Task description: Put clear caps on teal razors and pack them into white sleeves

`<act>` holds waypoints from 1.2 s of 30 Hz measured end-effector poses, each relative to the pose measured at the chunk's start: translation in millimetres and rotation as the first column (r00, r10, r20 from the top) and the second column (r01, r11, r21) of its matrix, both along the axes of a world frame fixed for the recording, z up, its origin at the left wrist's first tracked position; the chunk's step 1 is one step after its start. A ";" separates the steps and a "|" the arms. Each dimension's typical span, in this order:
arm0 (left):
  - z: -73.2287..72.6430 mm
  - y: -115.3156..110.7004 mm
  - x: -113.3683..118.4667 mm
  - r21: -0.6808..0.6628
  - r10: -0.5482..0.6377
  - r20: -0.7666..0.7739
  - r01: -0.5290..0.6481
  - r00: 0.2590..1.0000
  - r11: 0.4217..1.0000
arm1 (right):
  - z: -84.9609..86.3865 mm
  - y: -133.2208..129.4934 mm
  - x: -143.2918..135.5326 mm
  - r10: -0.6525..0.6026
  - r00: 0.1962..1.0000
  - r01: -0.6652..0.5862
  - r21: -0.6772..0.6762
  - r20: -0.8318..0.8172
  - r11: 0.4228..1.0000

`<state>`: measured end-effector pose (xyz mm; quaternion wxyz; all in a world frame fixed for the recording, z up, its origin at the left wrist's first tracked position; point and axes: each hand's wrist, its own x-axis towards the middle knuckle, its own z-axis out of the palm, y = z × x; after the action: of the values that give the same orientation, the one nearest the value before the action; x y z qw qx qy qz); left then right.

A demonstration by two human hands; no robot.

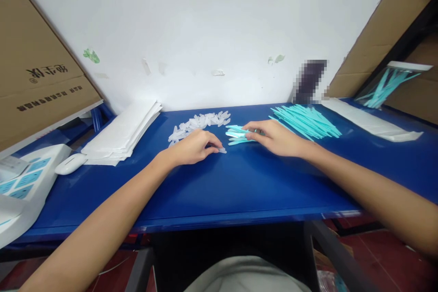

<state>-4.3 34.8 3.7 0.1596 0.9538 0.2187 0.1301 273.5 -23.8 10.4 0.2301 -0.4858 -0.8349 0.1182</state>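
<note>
From my end I had both bare hands in sight over the blue table (239, 191). The left hand (198, 147) was narrow, its thumb and forefinger drawn together at a small translucent piece (222, 150); I could not tell whether it was gripped or only touched against the tabletop. Just behind that hand lay a spread of translucent pieces (201, 122), partly hidden by it.

The right hand (273, 137) held a loose bundle of turquoise sticks (236, 139), fingers above and thumb nearer me, the ends fanned out toward the left hand — the two hands near each other but apart. Behind the right wrist, toward the right, I saw a heap of turquoise sticks (306, 121), most of them lying slantwise.

Off to my left were a stack of flat white sheets (123, 132), a rounded white object (70, 164) just beside its near corner, and a white power strip (51, 171) with blue socket faces. A printed cardboard box (44, 50) leaned above them. On my right I noted a flat white strip (369, 121) beyond the heap and, farther out, a clear bag (367, 93) with more turquoise sticks inside — tilted against brown cardboard (410, 86).
</note>
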 end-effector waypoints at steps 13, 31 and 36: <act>1.7 -4.5 3.6 -0.071 0.069 0.035 -0.066 0.997 0.995 | 1.3 1.3 1.2 -0.027 0.995 0.025 -0.024 -0.092 0.999; 4.6 0.2 -4.5 -0.241 0.115 -0.008 -0.114 0.993 0.964 | -5.1 1.9 0.7 -0.032 0.994 0.017 0.139 0.107 0.990; 8.9 0.8 -8.4 -0.316 0.083 -0.077 -0.103 0.994 0.943 | -6.5 2.2 1.1 -0.025 0.994 0.010 0.145 0.105 0.989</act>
<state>-12.8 35.7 12.6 0.2987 0.9075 0.2866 0.0707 274.6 -21.6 4.0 0.2207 -0.4808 -0.8481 0.0293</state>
